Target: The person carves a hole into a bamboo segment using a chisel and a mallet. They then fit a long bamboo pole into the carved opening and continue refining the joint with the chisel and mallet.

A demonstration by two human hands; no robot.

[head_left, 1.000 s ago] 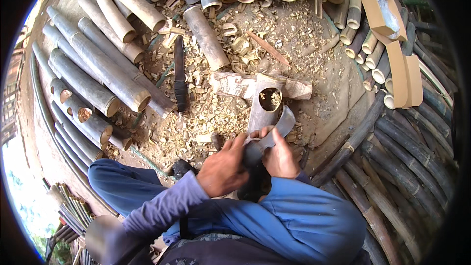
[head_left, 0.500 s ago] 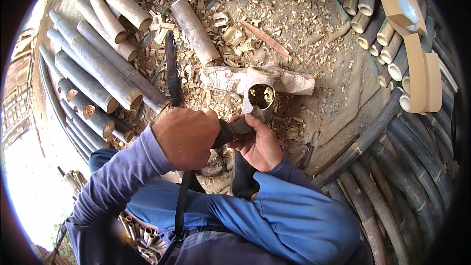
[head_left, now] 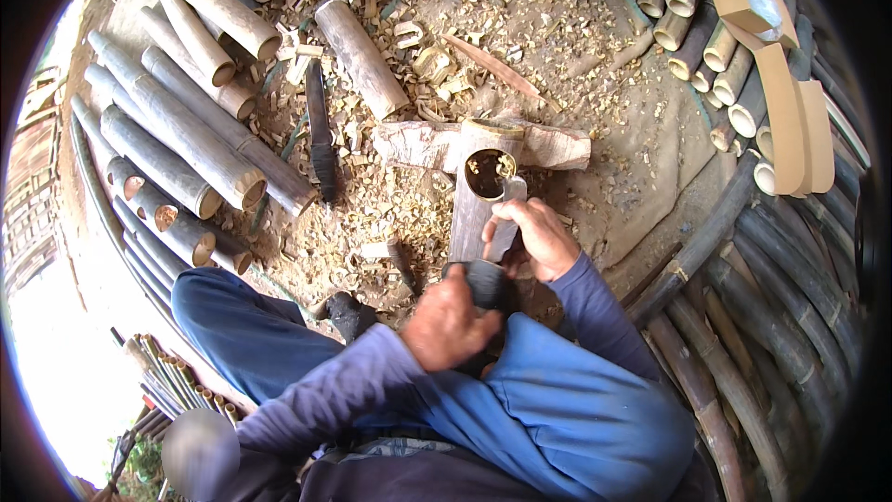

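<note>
A broad knife (head_left: 503,240) was held at the holed bamboo tube (head_left: 470,218).
The left hand (head_left: 451,323) was wrapped round its black handle (head_left: 487,284); the right hand (head_left: 541,238) pinched the blade, tip beside the hole; contact there could not be told; it looked stiff, moderately heavy, the smooth metal likely slippery; the handle seemed the safest hold.

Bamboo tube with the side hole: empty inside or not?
Not empty: pale shavings show through the side hole of the bamboo tube; how full it is, I cannot tell.
</note>
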